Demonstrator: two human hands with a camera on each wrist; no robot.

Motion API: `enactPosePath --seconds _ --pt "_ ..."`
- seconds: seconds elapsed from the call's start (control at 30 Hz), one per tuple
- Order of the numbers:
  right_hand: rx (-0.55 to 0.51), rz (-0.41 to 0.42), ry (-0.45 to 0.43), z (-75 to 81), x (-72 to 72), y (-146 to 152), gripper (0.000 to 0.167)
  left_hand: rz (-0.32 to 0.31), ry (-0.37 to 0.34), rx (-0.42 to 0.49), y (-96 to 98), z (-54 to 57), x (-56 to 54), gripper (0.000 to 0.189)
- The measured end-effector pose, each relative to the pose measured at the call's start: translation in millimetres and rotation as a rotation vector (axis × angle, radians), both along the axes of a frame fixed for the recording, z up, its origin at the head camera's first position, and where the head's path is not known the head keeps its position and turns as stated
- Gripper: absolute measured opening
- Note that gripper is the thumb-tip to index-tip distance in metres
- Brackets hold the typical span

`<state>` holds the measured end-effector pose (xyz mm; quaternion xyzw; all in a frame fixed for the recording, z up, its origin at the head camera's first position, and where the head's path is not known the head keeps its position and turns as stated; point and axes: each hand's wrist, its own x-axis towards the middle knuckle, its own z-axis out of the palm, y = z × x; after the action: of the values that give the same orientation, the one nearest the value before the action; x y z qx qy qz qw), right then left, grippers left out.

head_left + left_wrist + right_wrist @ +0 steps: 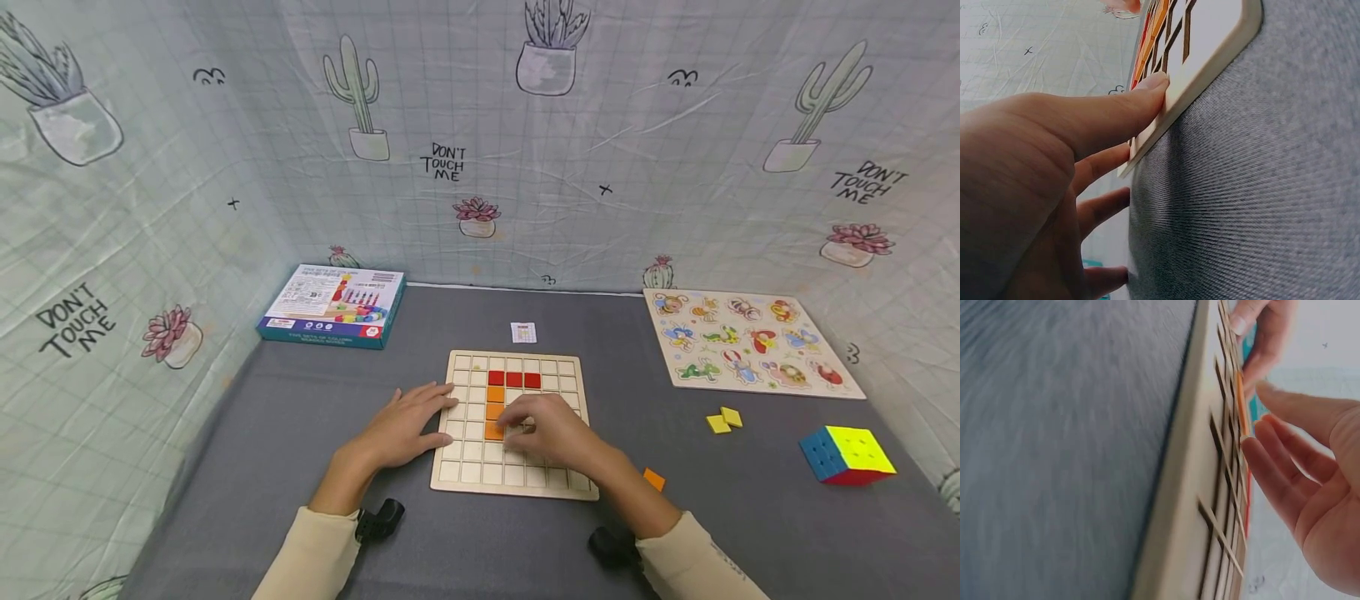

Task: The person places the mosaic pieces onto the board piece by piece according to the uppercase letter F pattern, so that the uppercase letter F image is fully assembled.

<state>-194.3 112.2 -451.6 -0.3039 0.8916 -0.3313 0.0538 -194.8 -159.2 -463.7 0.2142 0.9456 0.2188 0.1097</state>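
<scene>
A wooden grid board (461,473) lies on the dark grey table. Three red tiles (513,380) form a row in its upper cells, and below the leftmost runs a column of three orange tiles (495,393). My right hand (551,429) hovers over the board, bent fingertips right at the lowest orange tile (1242,406). In the right wrist view, thumb and fingers stand apart around that tile, which lies flat in the grid. My left hand (405,425) rests at the board's left side, fingers spread, its thumb (1147,94) on the rim.
A loose orange tile (654,478) lies beside my right forearm. Farther right are two yellow tiles (717,424), a puzzle cube (847,455) and an insect puzzle board (750,337). A small printed card (523,332) lies behind the grid; a flat game box (333,306) sits back left.
</scene>
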Motion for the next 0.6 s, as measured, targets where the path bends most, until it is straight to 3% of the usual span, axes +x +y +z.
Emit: enactPosePath --seconds 0.27,0.6 --pt "0.039 -0.007 -0.003 11.6 5.4 47.0 0.03 0.012 0.004 -0.002 0.1 -2.6 -0.2 0.056" --pt "0.107 -0.142 -0.038 18.2 21.2 119.4 0.032 0.01 0.001 0.005 -0.2 -4.2 -0.5 0.056"
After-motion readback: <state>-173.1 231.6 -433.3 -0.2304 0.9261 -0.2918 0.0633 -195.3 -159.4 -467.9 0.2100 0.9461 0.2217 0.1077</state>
